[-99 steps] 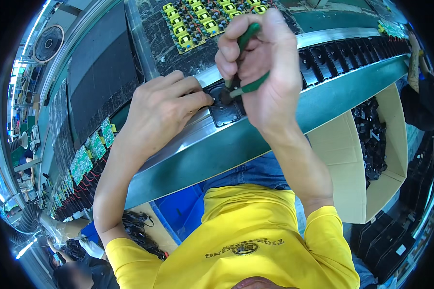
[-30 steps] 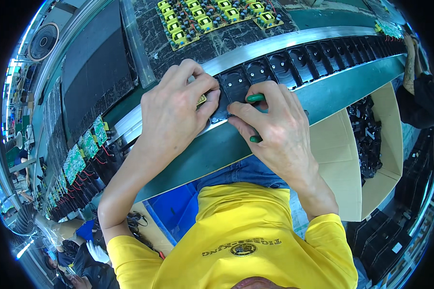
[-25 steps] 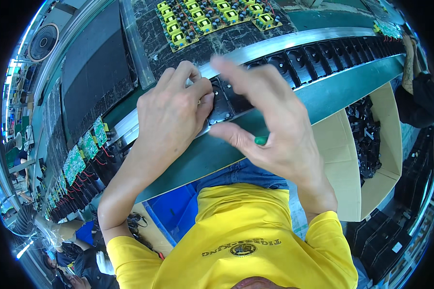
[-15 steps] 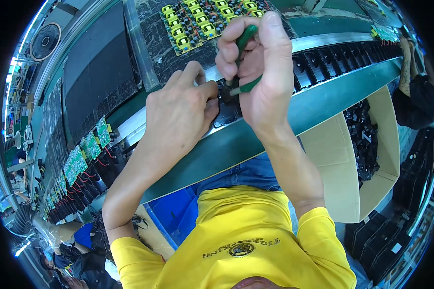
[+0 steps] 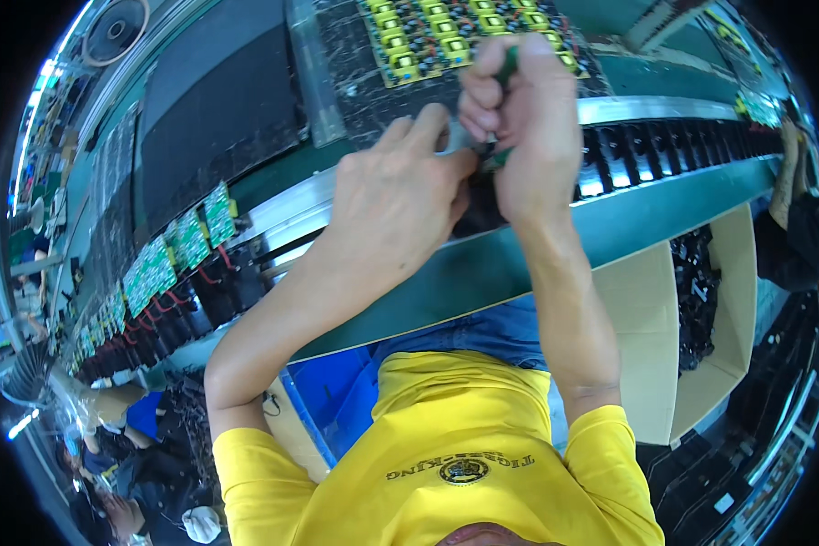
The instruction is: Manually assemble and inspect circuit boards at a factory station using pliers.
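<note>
In my right hand (image 5: 544,136) is a pair of green-handled pliers (image 5: 509,65), fingers wrapped round the handles. The jaws point down and left at a black plastic case (image 5: 484,207) on the metal track; motion blur and my fingers hide where they meet it. My left hand (image 5: 393,191) is on the left of the same case, thumb and fingers bent against it close to the plier jaws. Its fingertips are partly hidden.
More black cases (image 5: 651,150) line the track to the right. Green circuit boards (image 5: 187,241) with red wires stand left. Boards with yellow transformers (image 5: 450,41) lie beyond my hands. An open cardboard box (image 5: 635,341) of black parts is right, near another person's arm (image 5: 785,187).
The whole view has shifted, with the bench and both hands sitting further right in the picture. The right hand is blurred and the pliers show less. Both hands stay at the case.
</note>
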`<state>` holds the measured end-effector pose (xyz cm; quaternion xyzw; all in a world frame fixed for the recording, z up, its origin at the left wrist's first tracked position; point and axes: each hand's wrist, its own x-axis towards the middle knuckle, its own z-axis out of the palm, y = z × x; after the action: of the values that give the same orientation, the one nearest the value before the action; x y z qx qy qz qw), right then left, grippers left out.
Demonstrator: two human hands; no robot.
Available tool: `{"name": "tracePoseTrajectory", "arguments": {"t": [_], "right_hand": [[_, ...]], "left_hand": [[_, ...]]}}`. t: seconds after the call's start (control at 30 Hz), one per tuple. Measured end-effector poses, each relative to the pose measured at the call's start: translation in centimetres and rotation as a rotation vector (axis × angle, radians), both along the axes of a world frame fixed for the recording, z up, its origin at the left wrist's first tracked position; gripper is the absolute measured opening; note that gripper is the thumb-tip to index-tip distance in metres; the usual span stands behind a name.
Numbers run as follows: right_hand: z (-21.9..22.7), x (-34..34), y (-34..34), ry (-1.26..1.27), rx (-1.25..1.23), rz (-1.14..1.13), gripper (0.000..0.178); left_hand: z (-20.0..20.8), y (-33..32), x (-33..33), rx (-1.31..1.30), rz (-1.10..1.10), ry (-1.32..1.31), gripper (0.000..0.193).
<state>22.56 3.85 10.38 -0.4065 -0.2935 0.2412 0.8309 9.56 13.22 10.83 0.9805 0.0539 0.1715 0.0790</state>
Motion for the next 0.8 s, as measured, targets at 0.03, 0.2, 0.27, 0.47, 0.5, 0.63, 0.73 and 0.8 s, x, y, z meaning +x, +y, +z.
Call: {"name": "tracePoseTrajectory", "arguments": {"t": [0.03, 0.2, 0.27, 0.47, 0.5, 0.63, 0.73, 0.8], "right_hand": [[-0.3, 0.4, -0.2, -0.031, -0.016, 0.041, 0.038], [-3.7, 3.9, -1.4, -0.151, 0.264, 0.335, 0.034], [-2.1, 2.4, -1.2, -0.144, 0.186, 0.213, 0.034], [4.6, -3.2, -7.7, -0.582, -0.226, -0.251, 0.028], [4.1, -3.7, -9.1, -0.847, -0.469, -0.272, 0.023], [1.5, -3.9, -10.5, -1.253, -0.858, -0.314, 0.022], [0.7, -4.3, -10.7, -1.377, -0.958, -0.302, 0.023], [0.6, -4.3, -10.9, -1.381, -0.952, -0.320, 0.021]], "left_hand": [[0.0, 0.0, -0.1, -0.002, -0.010, -0.010, 0.010], [1.0, -0.9, 0.4, 0.011, 0.065, 0.077, 0.012], [1.1, -0.8, 0.4, 0.011, 0.065, 0.096, 0.012], [2.8, 0.2, 0.5, 0.000, 0.009, 0.268, 0.015], [3.8, 0.5, 0.9, 0.012, -0.024, 0.332, 0.015], [6.7, 3.2, 3.5, -0.042, -0.165, 0.499, 0.022], [6.7, 4.6, 5.3, -0.096, -0.091, 0.311, 0.026], [4.8, 3.8, 5.6, -0.008, -0.015, 0.219, 0.027]]}}
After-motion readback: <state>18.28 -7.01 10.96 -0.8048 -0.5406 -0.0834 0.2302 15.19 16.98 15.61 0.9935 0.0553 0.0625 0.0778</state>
